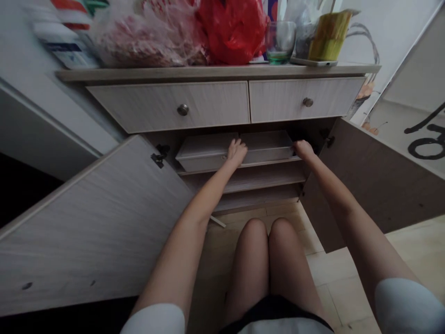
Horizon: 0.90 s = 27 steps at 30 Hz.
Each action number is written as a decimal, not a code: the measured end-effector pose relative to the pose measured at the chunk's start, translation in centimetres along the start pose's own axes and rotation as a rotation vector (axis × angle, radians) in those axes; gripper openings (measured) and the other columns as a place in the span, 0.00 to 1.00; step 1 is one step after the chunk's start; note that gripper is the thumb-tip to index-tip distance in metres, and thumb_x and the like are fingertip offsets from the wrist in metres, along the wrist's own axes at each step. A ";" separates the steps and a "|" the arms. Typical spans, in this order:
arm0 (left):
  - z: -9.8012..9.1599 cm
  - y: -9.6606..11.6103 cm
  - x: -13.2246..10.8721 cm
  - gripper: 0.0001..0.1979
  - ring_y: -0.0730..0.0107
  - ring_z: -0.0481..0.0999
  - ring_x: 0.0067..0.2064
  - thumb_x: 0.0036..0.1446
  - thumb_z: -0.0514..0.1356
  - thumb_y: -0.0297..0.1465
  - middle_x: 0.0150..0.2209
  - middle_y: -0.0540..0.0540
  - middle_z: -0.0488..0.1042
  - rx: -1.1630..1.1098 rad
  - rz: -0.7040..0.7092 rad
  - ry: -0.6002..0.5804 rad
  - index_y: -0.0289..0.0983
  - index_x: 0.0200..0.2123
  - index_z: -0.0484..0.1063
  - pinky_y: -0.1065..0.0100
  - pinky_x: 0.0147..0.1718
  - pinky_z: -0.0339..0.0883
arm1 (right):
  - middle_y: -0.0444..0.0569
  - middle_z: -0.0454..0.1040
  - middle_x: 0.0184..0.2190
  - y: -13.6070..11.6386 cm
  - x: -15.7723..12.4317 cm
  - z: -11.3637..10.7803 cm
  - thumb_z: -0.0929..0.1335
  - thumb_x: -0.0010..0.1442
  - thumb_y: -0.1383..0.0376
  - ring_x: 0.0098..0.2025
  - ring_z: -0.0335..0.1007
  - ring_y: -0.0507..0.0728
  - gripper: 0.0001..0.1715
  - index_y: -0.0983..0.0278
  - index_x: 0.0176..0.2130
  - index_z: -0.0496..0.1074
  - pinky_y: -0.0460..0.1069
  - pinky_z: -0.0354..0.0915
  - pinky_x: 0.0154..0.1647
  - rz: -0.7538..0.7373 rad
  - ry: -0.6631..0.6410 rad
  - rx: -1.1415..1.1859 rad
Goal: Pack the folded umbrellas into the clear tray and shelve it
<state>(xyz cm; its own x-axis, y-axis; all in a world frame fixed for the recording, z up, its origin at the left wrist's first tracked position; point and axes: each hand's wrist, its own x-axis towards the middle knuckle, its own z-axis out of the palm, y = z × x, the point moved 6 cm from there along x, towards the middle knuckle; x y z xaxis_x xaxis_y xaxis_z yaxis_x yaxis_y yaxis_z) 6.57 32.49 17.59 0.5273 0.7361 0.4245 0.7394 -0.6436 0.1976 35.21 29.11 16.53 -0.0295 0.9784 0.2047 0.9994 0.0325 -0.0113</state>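
Two shallow, translucent plastic storage boxes sit side by side on the top shelf inside an open cabinet. My left hand [237, 152] is where they meet, its fingers apart, over the inner ends of the left storage box [201, 160] and the right storage box [267, 153]. At the outer front corner of the right box, my right hand [303, 149] is closed, with its fingertips against the box's end. Part of its grip is hidden behind the hand. The boxes' contents cannot be made out.
The left cabinet door [97, 232] and right cabinet door [375, 181] stand open beside my arms. Two drawers with round knobs [182, 109] are above. Plastic bags [232, 32], a glass [281, 42] and bottles [66, 44] crowd the cabinet top. Lower shelves [264, 179] lie below the boxes.
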 end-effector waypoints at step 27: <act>-8.9 13.6 -27.9 0.08 0.59 0.72 0.44 0.66 0.58 0.29 0.39 0.45 0.81 0.174 0.144 0.107 0.40 0.37 0.78 0.58 0.43 0.56 | 0.53 0.78 0.36 -5.2 -28.6 -3.9 0.64 0.67 0.68 0.37 0.76 0.56 0.14 0.64 0.40 0.80 0.46 0.61 0.34 -0.210 -0.080 0.123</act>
<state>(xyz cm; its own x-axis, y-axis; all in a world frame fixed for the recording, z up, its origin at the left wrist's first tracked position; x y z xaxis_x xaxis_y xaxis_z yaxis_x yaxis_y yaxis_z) -1.85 1.31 16.29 0.5922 0.6068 0.5302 0.7254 -0.6880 -0.0229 30.89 0.14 14.57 -0.2427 0.9603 0.1375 0.9617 0.2568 -0.0963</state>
